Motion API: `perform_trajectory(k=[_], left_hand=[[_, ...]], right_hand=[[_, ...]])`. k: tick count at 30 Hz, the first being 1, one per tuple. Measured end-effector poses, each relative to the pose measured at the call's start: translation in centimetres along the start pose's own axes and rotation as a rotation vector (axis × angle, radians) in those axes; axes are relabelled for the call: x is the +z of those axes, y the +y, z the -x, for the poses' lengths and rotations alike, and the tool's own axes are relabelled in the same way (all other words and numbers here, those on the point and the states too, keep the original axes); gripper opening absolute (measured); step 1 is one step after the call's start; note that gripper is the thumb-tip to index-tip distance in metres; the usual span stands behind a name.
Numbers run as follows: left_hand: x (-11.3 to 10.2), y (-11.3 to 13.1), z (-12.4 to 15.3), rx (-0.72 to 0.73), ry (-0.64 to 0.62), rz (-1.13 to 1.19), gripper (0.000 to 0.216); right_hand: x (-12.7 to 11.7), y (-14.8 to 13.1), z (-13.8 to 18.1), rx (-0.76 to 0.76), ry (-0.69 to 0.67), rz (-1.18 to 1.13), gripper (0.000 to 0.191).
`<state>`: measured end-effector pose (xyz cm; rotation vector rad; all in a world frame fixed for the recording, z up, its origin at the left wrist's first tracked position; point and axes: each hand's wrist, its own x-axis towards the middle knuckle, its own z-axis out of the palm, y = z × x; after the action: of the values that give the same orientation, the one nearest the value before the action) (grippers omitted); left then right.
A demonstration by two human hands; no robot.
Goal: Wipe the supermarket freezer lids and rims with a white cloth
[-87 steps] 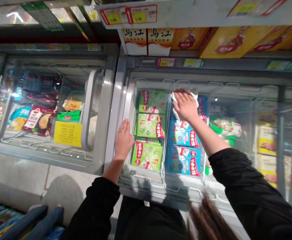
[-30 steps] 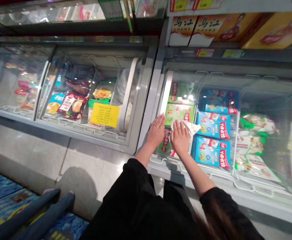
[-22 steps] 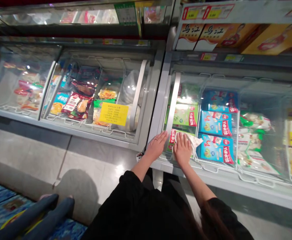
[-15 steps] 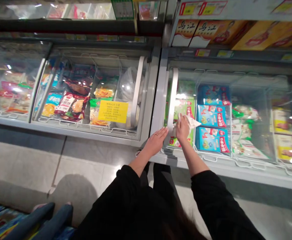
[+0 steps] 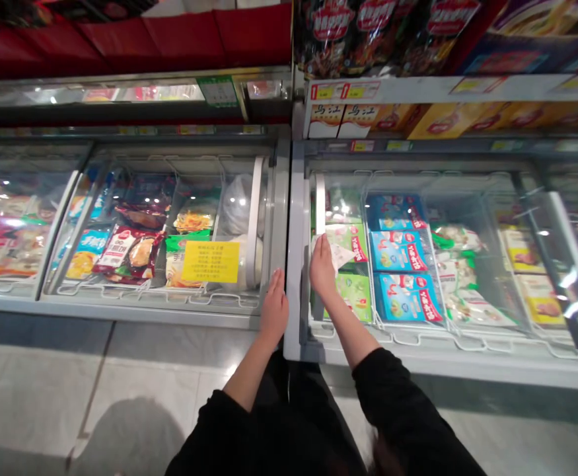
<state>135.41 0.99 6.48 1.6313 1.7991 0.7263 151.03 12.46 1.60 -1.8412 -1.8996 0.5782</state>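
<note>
One cloth [image 5: 343, 250], two freezers [image 5: 144, 318] [image 5: 432, 360]
Right hand's [image 5: 323, 270] fingers hold the cloth by one handle [image 5: 320, 198]; left hand's [image 5: 274, 311] fingers, straight, narrow, at the left freezer's edge.

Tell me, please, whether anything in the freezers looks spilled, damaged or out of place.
I see nothing spilled or damaged. Only the green-and-white bags in the right freezer look slightly untidy, lying jumbled beside neatly stacked blue boxes. The white cloth is at the right hand.

Left hand [image 5: 274, 311] now at left freezer [image 5: 170, 320]
</note>
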Motion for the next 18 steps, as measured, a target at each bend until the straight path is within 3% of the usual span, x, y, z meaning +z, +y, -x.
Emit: perform_trajectory(k=[7,10,14,18], left_hand=[[0.0,1.9,-3.5,0.027,-0.046,-0.086,0.079],[0.4,2.0,-4.2,0.038,-0.059,-0.108,0.08],[0.4,1.5,-3.8,-0.02,-0.057,-0.1,0.079],[0.4,1.3,-3.4,-0.069,-0.076,-0.061,0.077]], right_hand=[[0.1,0.6,-17.3,-0.06,-0.004,0.009,0.08],[0.6,1.3,-22.9,-0.111,-0.016,0.054,0.075],[0.9,1.9,-26.1,-0.143,-0.026,0.14,0.07],[0.7,1.9,-24.8,-0.162,-0.031,0.152,0.072]])
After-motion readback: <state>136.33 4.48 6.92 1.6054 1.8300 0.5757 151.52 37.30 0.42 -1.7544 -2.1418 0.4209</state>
